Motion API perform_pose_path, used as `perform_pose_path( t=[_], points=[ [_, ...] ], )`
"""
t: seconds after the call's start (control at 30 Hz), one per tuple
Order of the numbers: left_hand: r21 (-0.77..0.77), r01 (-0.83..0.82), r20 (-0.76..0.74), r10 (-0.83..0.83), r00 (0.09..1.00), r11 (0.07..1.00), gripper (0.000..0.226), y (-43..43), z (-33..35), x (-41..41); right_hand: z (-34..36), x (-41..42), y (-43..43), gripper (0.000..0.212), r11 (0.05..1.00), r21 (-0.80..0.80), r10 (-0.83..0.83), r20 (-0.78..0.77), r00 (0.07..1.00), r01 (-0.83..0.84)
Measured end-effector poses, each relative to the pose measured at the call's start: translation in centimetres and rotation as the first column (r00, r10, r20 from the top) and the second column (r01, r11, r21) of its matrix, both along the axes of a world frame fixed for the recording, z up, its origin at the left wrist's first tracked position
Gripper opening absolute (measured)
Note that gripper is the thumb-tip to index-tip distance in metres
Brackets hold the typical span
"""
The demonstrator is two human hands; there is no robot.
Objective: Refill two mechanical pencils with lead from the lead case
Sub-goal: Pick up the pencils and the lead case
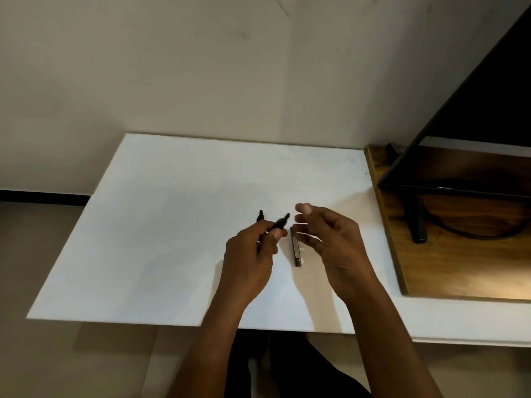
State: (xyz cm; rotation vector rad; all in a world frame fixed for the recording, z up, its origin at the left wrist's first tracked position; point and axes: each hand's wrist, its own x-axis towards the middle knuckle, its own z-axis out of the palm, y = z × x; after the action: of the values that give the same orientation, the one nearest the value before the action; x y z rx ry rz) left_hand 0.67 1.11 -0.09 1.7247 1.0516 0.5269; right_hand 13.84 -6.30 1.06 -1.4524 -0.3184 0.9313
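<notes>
Head view, refilling stage. The left hand [250,254] is curled round a black mechanical pencil [282,221], pinching it between thumb and fingers with its free end aimed toward 1 o'clock. The end of a second pencil [261,216] shows at 12 o'clock of the knuckles; whether the same hand holds it or it lies on the table cannot be told. The lead case [296,249] lies flat on the white tabletop [172,225], lengthwise from 12 to 6, just beside the left thumb at 3 o'clock.

The right hand [333,242] hovers at 3 o'clock of the case, fingers loosely bent and apart. No object is seen in it, though a lead would be too fine to make out.

Judged step: one pencil is presented for loading, and the lead is not yet drawn. The next move calls for a fine pinch at the case — then steady alignment with the pencil's narrow opening.

At 3 o'clock of the work area lies a wooden board [459,268] carrying a monitor [474,96] and a cable [459,228] — well apart from the hands and obstructing nothing.
</notes>
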Motion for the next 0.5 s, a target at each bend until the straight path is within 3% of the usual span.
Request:
perform_pose_path(
  t=[0.1,0.23,0.37,0.5],
  points=[
    [0.079,0.060,-0.032,-0.058,0.998,0.995,0.022,-0.4,-0.2,0.4,-0.2,-0.8,0.0,0.024,0.997,0.053,0.059,0.009,0.998,-0.059],
    [0.090,0.056,-0.047,-0.052,0.998,0.994,0.025,-0.3,-0.6,0.3,-0.5,-0.8,0.3,0.018,0.999,0.034,0.014,0.009,1.000,-0.014],
    [0.088,0.069,-0.078,-0.062,0.995,0.994,0.029,0.0,-0.8,0.1,-1.1,-1.2,0.7,0.015,0.999,-0.046,0.017,0.177,0.984,-0.009],
    [0.062,0.090,-0.110,-0.083,0.990,0.994,0.027,0.0,-1.0,0.0,-1.3,-0.9,1.1,0.017,0.994,-0.023,-0.105,0.083,0.991,0.107]
  ],
)
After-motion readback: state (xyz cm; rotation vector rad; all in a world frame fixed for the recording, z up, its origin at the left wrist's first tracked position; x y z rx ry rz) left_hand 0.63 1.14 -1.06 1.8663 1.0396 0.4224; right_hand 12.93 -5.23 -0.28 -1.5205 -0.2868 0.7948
